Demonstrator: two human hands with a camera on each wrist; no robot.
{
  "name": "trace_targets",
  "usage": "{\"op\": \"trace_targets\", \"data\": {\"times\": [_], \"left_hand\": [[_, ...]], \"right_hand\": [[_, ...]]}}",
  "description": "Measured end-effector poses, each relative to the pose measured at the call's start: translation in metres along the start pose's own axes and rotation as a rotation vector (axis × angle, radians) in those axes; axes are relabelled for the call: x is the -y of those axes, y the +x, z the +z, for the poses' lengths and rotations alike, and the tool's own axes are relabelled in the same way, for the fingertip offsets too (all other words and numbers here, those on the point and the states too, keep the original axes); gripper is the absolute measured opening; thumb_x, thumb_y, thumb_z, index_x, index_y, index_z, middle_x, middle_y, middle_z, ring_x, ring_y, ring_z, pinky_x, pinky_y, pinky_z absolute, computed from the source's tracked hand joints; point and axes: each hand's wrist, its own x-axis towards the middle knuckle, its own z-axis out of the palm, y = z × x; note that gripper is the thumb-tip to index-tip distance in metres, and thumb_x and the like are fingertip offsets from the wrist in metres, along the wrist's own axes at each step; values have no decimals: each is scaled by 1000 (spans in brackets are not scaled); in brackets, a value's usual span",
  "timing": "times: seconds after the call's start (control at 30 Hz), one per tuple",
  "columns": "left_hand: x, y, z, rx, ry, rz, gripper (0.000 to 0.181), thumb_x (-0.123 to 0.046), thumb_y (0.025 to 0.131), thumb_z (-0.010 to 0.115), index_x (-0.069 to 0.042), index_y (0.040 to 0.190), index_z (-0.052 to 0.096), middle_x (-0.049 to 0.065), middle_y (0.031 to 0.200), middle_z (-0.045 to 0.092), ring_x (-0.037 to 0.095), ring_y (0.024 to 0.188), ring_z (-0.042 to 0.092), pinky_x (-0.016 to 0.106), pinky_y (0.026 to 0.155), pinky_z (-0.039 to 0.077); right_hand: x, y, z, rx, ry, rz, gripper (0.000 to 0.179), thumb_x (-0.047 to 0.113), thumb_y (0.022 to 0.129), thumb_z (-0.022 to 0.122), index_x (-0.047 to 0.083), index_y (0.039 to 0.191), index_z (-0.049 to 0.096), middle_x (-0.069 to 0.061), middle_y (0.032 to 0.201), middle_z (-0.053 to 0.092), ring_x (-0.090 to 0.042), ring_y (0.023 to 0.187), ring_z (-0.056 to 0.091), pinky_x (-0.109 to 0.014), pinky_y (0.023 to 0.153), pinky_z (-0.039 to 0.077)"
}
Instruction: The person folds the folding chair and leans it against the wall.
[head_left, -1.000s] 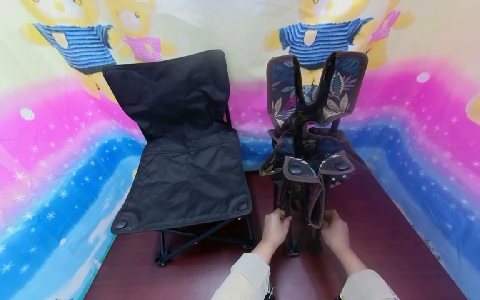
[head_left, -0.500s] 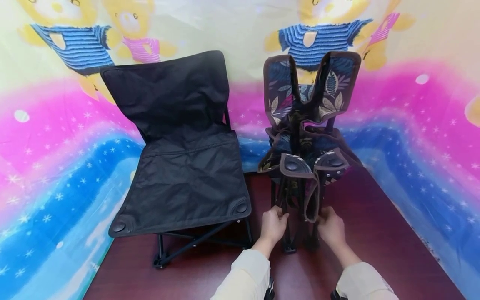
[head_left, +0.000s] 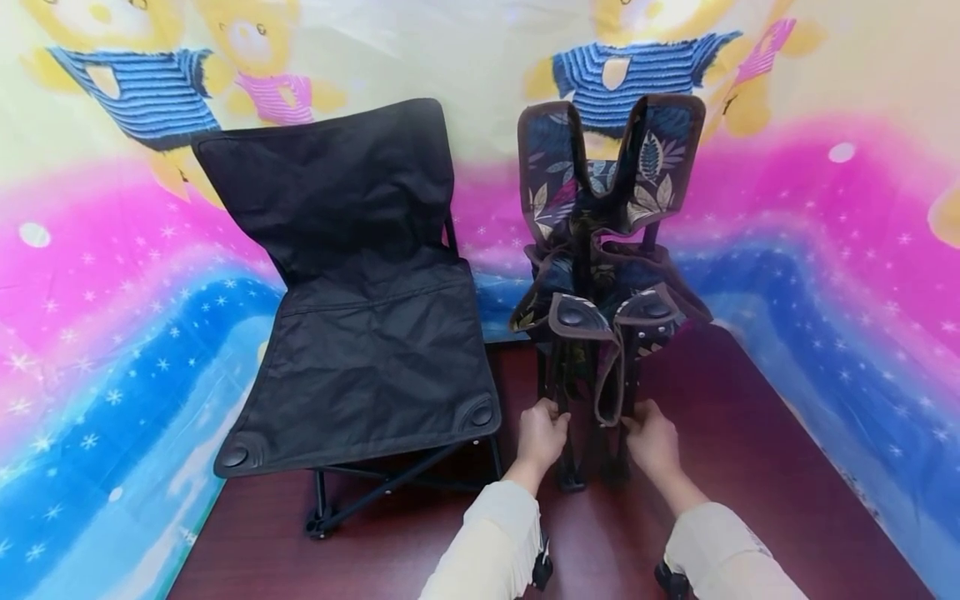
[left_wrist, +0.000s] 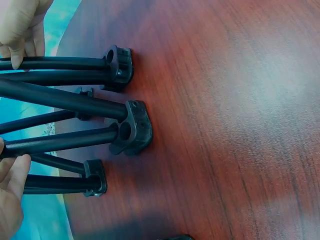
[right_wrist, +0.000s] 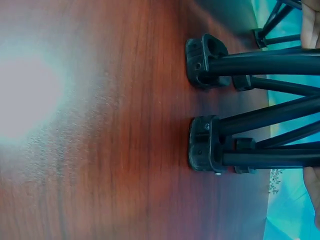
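Observation:
A folding chair [head_left: 660,179] with dark leaf-print fabric and brown trim stands at right in the head view, its black legs drawn close together. My left hand [head_left: 542,433] pinches the left front leg, and my right hand [head_left: 652,435] grips the right front one. Thumb and fingers of the left hand [left_wrist: 11,195] wrap a black tube in the left wrist view. Black plastic feet [right_wrist: 204,144] show low by the tabletop in the right wrist view. The front seat flaps sag in folds between the legs.
A black folding chair [head_left: 375,358] stands unfolded to the left on the dark red wooden tabletop [head_left: 750,483]. Behind both chairs hangs a colourful backdrop cloth [head_left: 495,183] with printed bears, which also lines the sides of the table.
Both hands and the leaf-print chair have shifted away from me and slightly left, the grip on the legs unchanged. The view has drifted a little; the black chair stays in place.

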Motion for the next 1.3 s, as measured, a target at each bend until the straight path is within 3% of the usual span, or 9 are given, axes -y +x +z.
{"op": "trace_targets", "data": {"times": [0.3, 0.47, 0.67, 1.03, 1.2, 1.3], "left_hand": [[2, 10, 0, -20, 6, -23, 6, -7, 76, 64, -2, 75, 60, 4, 67, 63, 6, 55, 54, 16, 50, 43], [0, 16, -2, -36, 65, -26, 7, -8, 75, 65, -1, 77, 63, 4, 68, 64, 9, 60, 58, 18, 53, 44], [0, 19, 0, -51, 125, -64, 11, -13, 75, 66, -2, 79, 66, 4, 69, 64, 10, 61, 58, 19, 52, 44], [-5, 21, 4, -190, 113, -177, 13, -18, 71, 70, -9, 63, 66, -1, 61, 62, 12, 56, 55, 23, 51, 44], [-8, 22, 8, -250, 55, -247, 11, -16, 70, 70, -10, 62, 67, -1, 59, 62, 11, 54, 55, 23, 50, 43], [-9, 22, 11, -299, 40, -252, 10, -15, 71, 69, -10, 62, 68, -1, 60, 63, 12, 55, 57, 23, 50, 44]], "right_hand": [[4, 10, 4, -23, 38, 3, 11, 1, 79, 57, -5, 89, 55, -20, 80, 60, -30, 72, 57, -41, 63, 44], [7, 13, 6, -35, 40, 18, 12, 0, 79, 57, -5, 90, 56, -21, 81, 61, -31, 72, 58, -42, 63, 45], [8, 14, 9, -118, 50, 12, 10, 0, 77, 60, -5, 86, 59, -20, 77, 62, -28, 67, 59, -42, 57, 45], [14, 11, 20, -286, 121, 136, 9, 4, 73, 65, -2, 79, 63, -18, 73, 63, -28, 65, 59, -39, 61, 43], [19, 11, 22, -290, 158, 195, 13, 7, 76, 63, -3, 85, 65, -18, 76, 64, -30, 67, 60, -37, 66, 44], [22, 12, 24, -282, 160, 222, 15, 9, 78, 62, -2, 86, 66, -18, 76, 64, -29, 68, 60, -35, 65, 45]]}}
